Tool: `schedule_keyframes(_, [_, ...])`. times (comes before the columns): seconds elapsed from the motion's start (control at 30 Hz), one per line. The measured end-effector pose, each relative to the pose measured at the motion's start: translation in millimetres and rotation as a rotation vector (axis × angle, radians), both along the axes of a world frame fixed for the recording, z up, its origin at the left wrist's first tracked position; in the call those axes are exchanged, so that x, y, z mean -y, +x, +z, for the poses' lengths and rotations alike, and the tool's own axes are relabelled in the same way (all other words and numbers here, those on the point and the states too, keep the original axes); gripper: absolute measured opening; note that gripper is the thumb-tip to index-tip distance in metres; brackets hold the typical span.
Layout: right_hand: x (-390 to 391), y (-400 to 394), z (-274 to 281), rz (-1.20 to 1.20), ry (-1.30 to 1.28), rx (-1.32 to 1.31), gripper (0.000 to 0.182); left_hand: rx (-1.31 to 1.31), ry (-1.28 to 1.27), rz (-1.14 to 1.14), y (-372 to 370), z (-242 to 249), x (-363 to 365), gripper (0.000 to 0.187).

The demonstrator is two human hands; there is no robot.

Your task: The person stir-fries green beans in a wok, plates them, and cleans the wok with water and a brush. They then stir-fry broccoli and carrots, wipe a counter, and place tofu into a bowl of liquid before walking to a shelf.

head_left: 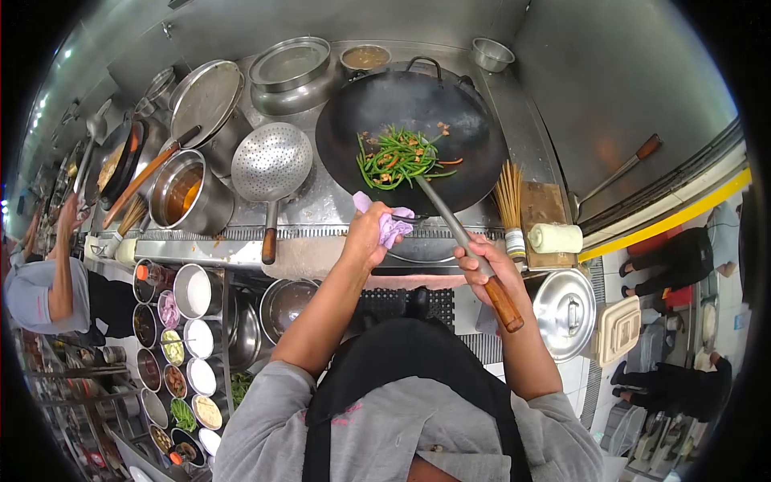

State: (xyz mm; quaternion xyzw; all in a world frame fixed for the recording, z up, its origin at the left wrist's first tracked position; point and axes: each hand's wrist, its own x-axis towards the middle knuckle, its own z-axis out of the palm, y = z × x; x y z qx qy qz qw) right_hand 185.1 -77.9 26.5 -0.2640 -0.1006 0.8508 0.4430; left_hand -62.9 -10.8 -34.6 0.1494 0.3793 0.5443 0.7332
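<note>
A large black wok [385, 100] holds green beans [393, 161] with brown bits and some red strips, and faint steam rises from it. My left hand [368, 237] is closed on a crumpled lilac cloth [392, 227] at the wok's near handle. Wrapped round the wooden-handled end of a long metal ladle [450, 215] is my right hand [488, 269]; the ladle's head lies among the beans. Left of the wok, a perforated skimmer [271, 161] rests with its handle toward me.
Pots [189, 201] and lids stand at left. A bamboo brush [508, 197] and rolled cloth [556, 238] are right of the wok. Ingredient containers [193, 291] sit lower left, a round lid [562, 315] lower right. A co-worker [52, 293] stands far left; other people are at right.
</note>
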Motion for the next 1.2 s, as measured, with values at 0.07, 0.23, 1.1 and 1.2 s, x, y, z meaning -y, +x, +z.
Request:
schedule_keyframes(0.07, [6.3,7.6,-7.7,-0.029,-0.042,0.126,0.033,0.007,-0.004,-0.002,1.8,-5.2,5.9,0.018])
schedule_keyframes(0.23, [19.1,60.7,-112.8,0.147,0.065,0.311,0.024,-0.030,-0.030,-0.018,1.2,-9.7,14.3,0.023])
schedule_keyframes(1.1, [8.8,107.5,-89.5,0.225,0.065,0.217,0.036,0.049,-0.211,-0.199,1.6,-0.1,17.5,0.031])
schedule_keyframes(1.2, [-4.2,54.6,11.5,0.139,0.057,0.248,0.036,0.050,-0.192,-0.181,-0.5,4.8,14.9,0.031])
